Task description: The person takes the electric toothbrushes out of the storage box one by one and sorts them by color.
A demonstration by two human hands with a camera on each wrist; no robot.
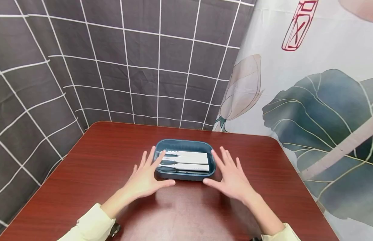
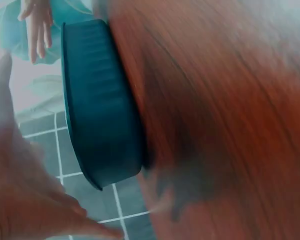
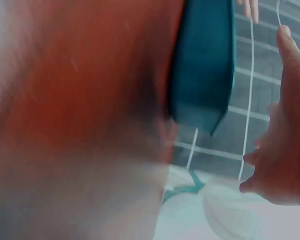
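Observation:
A dark blue oblong plastic box [image 1: 183, 177] stands on the table in the head view. Inside lie several long white items, among them a white stick with a thick right end and a narrow left end [image 1: 192, 167]; they look like electric toothbrushes. My left hand [image 1: 147, 177], fingers spread, hovers by the box's left end. By the right end, my right hand [image 1: 233, 180] is likewise spread in the air. Both wrist views show the box's outer wall [image 2: 102, 105] [image 3: 202, 65] with the near hand apart from it. Neither hand holds anything.
The reddish-brown wooden table [image 1: 114, 147] has rounded far corners. Behind it hangs a dark grey cloth with a white grid [image 1: 141, 80]. To the right is a white curtain printed with leaves and a flower bud [image 1: 313, 107].

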